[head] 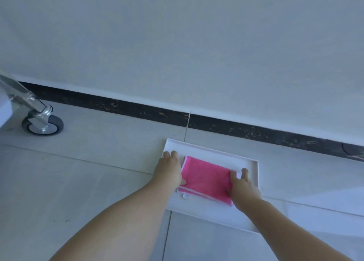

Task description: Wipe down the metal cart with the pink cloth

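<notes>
Pink cloth (206,179) lies folded flat in a white tray (250,168), nearer the tray's left edge than its right, w/ a small white tag poking out at the near-left corner of the fold. The tray sits on the tiled floor (88,174), its far edge close to the dark skirting (137,109) along the wall.

We've got both hands down at the cloth. Left hand (170,170) is at the cloth's left edge, fingers reaching fwd onto the tray's far-left corner, thumb tucked against the cloth's near-left side; looks like fingers are fairly straight, pressing or resting rather than curled round anything. Right hand (243,188) is at the cloth's right edge, fingertips over the far-right corner of the fold, thumb side on the cloth. Whether it's pinching the cloth or just lying on it, we can't tell from here.

Metal cart (17,95): only a leg and one castor wheel (44,123) show, at the far left of the view, well apart from the tray.

Progress, as we judge it: very early. Cloth isn't lifted or unfolded, no contact w/ the cart. Left to do: pick up the cloth, get over to the cart, wipe its surfaces. None of the wiping itself has begun, as far as this view shows.
</notes>
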`<state>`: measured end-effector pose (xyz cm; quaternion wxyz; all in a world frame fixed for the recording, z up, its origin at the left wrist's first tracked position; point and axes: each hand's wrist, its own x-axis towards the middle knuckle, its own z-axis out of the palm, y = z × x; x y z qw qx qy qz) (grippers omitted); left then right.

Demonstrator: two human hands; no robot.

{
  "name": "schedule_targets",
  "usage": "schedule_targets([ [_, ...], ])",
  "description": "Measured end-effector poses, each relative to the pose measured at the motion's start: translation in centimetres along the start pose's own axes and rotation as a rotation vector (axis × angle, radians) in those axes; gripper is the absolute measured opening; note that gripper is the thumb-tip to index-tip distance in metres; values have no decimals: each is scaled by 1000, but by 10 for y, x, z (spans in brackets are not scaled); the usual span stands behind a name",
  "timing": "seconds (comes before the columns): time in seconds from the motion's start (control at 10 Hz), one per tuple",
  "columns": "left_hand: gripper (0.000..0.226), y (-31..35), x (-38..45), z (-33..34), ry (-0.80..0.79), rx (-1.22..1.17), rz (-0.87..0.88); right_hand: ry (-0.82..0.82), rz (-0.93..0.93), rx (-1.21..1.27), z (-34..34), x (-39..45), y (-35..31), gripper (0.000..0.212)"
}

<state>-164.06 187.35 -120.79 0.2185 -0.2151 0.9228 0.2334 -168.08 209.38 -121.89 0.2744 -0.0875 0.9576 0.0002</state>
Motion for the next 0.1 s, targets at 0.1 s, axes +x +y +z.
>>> schedule_targets([
  [0.1,63,1,-16,-23,-7,47,27,-22,-37,-32,-32,-15,-3,64],
])
